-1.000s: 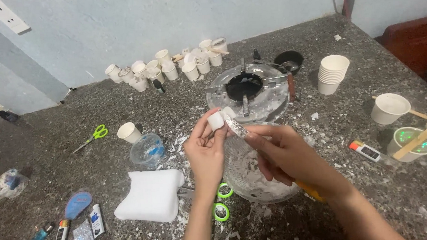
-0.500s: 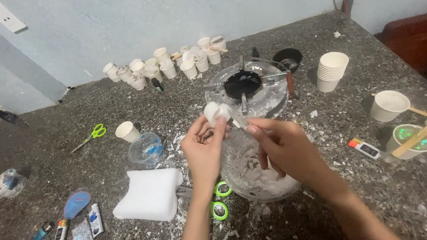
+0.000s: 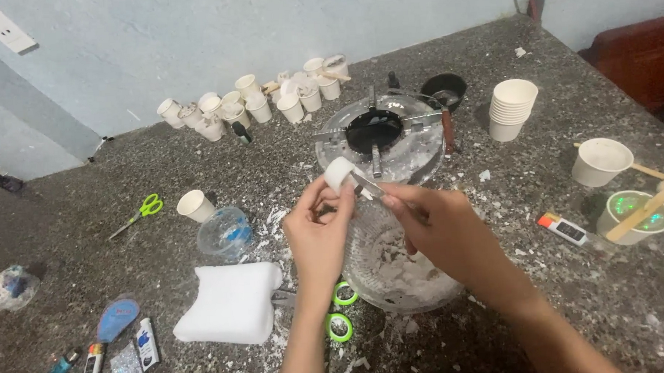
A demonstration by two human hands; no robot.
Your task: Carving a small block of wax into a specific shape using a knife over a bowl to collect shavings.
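Small white cup [image 3: 338, 172] pinched in left hand [image 3: 320, 235] fingers; thin blade [image 3: 366, 184] gripped by right hand [image 3: 438, 230], held above glass bowl [image 3: 394, 269].

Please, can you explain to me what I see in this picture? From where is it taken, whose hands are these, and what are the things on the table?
The picture comes from a camera worn on a person's head, looking down at their own two bare hands. The left hand holds a small white piece. The right hand holds a thin metal blade against it. Below them stands a glass bowl with white scraps. On the speckled stone table lie a burner with a black centre, many small white cups, a stack of paper cups, green-handled scissors and a white foam block.
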